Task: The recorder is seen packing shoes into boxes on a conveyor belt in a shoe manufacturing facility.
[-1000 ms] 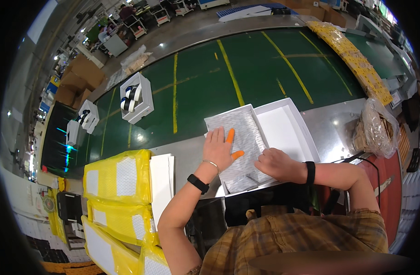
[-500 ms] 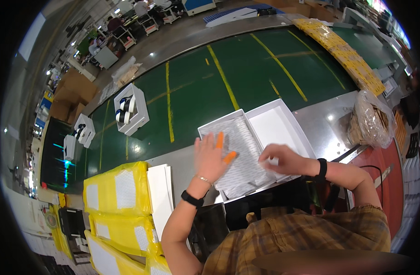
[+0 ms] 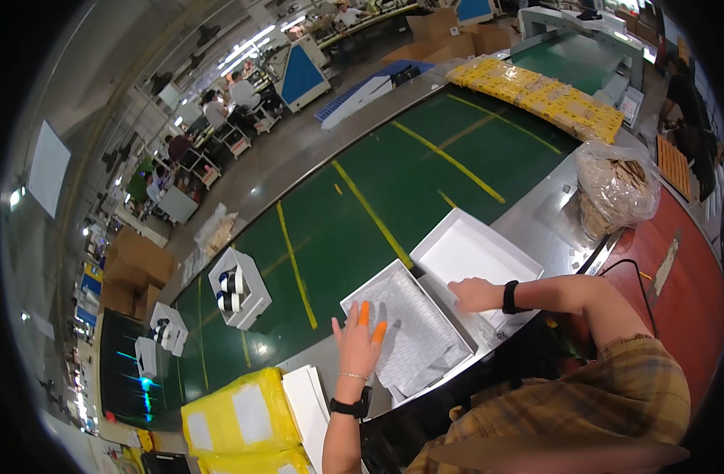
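The person's torso in a plaid shirt cuts off the near edge of the counter (image 3: 551, 229), and what lies under the grey patterned paper (image 3: 413, 332) in the open white box (image 3: 378, 288) cannot be made out. The left hand (image 3: 358, 344), fingers spread flat and two of them capped in orange, presses on the paper at the box's left side, gripping nothing. The right hand (image 3: 472, 294) rests open on the white lid (image 3: 472, 253) just right of the box. Beyond the box runs a green conveyor belt (image 3: 393, 182) with yellow lines, carrying three small white boxes (image 3: 237, 286) to the left. A clear bag of brown pieces (image 3: 615, 189) sits far right of the box; two yellow packages (image 3: 240, 411) lie to its lower left. Behind, a factory hall with seated workers.
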Available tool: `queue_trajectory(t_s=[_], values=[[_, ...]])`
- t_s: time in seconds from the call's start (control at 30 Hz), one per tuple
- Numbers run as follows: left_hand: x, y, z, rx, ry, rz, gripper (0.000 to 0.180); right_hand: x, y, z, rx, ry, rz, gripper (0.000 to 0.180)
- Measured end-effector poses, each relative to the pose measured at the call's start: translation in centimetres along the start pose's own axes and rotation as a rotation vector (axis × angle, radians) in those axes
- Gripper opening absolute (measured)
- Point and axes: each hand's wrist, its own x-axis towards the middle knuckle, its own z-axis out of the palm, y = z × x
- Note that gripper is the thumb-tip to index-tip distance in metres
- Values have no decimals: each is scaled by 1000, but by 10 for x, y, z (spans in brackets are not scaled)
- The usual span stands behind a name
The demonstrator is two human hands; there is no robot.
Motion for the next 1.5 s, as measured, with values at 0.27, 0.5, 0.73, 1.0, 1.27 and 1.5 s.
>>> queue_trajectory(t_s=[0.27,0.5,0.73,1.0,1.27,1.5], values=[[-7,0,-41,-675,186,-158,68,-50,-58,-187,1529,-39,-192,38],[4,66,-35,-1544,-36,-170,105,-64,-51,-108,1822,-15,-138,44],[-42,34,-7,-776,110,-231,95,-29,-69,-22,1132,-134,23,63],[-73,-21,31,-1001,172,-506,61,59,-104,0,443,129,-122,69],[-81,0,56,-1599,250,-564,50,68,-80,38,603,347,-249,85],[-121,44,28,-1759,172,-787,57,-45,-83,45,1126,-170,5,82]])
